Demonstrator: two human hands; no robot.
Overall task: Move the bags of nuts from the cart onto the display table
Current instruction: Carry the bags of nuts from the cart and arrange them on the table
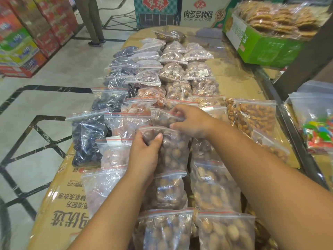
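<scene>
Clear zip bags of nuts and dried fruit lie in rows on the cardboard-covered display table (54, 204). My left hand (146, 154) grips the top of a bag of round brown nuts (173, 152) in the middle row. Just beyond it lies a second bag of the same nuts (162, 118), and my right hand (192, 121) pinches that bag's upper edge. A bag of orange-brown almonds (255, 116) lies to the right. Bags of larger pale nuts (214, 186) fill the near right row. The cart is not clearly in view.
Dark dried-fruit bags (86, 139) line the table's left edge. A green box of packed biscuits (266, 42) stands at the far right. Bags of coloured candy (319, 130) sit beyond a metal rail on the right. A person's legs (91, 20) stand on the tiled floor at the far left.
</scene>
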